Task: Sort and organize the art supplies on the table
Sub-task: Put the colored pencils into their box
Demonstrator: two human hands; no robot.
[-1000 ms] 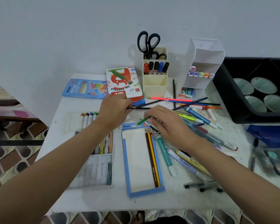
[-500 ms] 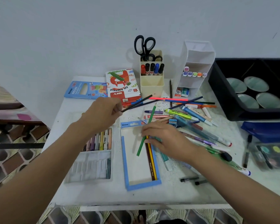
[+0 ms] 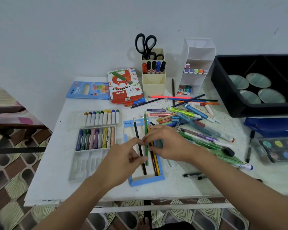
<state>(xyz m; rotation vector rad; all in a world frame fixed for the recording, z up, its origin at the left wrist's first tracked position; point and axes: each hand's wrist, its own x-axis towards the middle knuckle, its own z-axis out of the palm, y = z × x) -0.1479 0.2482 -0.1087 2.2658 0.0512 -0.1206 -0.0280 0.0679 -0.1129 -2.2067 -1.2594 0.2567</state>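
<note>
Inspecting from the near edge of the table (image 3: 56, 180), I log a blue tray (image 3: 146, 179) lying lengthwise near the middle of that edge, with both hands working over it. My left hand (image 3: 123, 156) pinches a dark pencil (image 3: 135, 130) between thumb and forefinger. The pencil lies along the tray's left half, its tip pointing toward the far edge. My right hand (image 3: 168, 143) is just beside it, fingers curled on a green pencil (image 3: 145, 123) that runs parallel to the dark one. The fingers cover the middle of the green pencil, so I cannot read the exact contact. Brown and yellow pencils (image 3: 154, 165) lie along the tray's right wall, their upper ends hidden under the right hand.

Left of the tray sits a clear pastel tray (image 3: 96, 138). Toward the right edge a loose pile of pens (image 3: 194, 113) overlaps too much to itemise. At the far edge stand a cream holder (image 3: 154, 83) with scissors (image 3: 145, 44) and a white organiser (image 3: 196, 63). A black bin (image 3: 231, 97) at the right is cut off.
</note>
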